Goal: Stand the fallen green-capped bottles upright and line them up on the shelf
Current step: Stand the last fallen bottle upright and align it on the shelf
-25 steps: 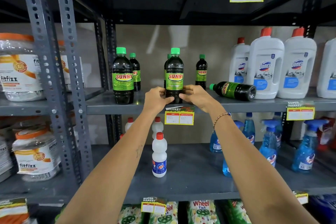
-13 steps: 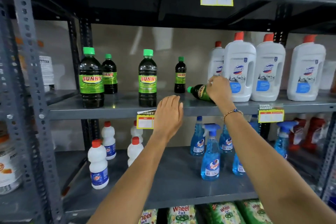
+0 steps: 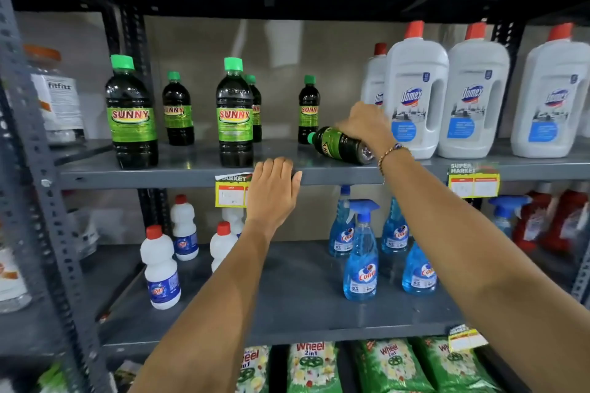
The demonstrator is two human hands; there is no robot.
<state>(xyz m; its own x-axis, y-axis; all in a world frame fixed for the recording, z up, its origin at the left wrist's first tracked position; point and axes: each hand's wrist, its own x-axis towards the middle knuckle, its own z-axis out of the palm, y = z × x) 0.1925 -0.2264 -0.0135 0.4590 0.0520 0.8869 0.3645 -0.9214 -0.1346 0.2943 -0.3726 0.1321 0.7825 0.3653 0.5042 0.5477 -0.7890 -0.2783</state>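
Several dark green-capped Sunny bottles stand upright on the grey shelf [image 3: 319, 174]: a large one at the left [image 3: 131, 115], a large one in the middle [image 3: 234, 115], and smaller ones behind [image 3: 177, 110] [image 3: 309, 108]. One Sunny bottle [image 3: 338, 145] lies on its side, cap pointing left. My right hand [image 3: 367, 124] grips this fallen bottle from above, near its base. My left hand [image 3: 273, 191] rests flat on the shelf's front edge, fingers together, holding nothing.
Large white Domex jugs [image 3: 415, 92] stand close to the right of the fallen bottle. Blue Colin spray bottles [image 3: 360, 252] and white red-capped bottles [image 3: 159, 268] fill the shelf below. A price tag [image 3: 231, 193] hangs by my left hand. A grey upright post [image 3: 35, 150] rises at left.
Both hands left the middle upright bottle. My right hand moved right onto the fallen bottle and closed on it. My left hand dropped to the shelf edge. The view shifted right.
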